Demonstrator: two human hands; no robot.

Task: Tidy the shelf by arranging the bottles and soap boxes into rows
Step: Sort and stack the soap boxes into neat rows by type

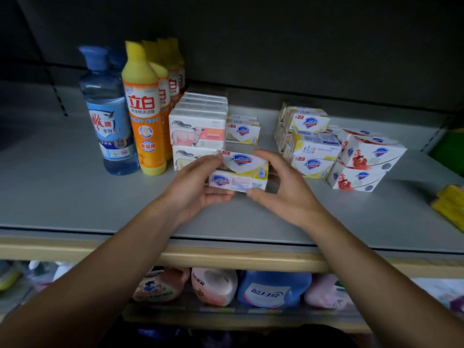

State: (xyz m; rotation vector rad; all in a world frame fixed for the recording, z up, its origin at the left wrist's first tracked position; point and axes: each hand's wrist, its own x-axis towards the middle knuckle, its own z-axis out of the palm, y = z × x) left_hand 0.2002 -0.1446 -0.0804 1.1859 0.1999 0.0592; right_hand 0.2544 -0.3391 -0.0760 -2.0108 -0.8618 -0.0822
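A yellow-and-white soap box is held between both hands just above the grey shelf, at its middle. My left hand grips its left end, and my right hand pinches its right end between thumb and fingers. Left of it stand a row of yellow-orange bottles and blue bottles. Stacked sheep-print soap boxes sit behind my left hand, with small yellow soap boxes beside them. At the right lie untidy piles of yellow soap boxes and red-print soap boxes.
Yellow packets lie at the shelf's right edge. Below the wooden shelf front, a lower shelf holds pink detergent jugs and a blue detergent jug. A dark back panel closes the shelf behind.
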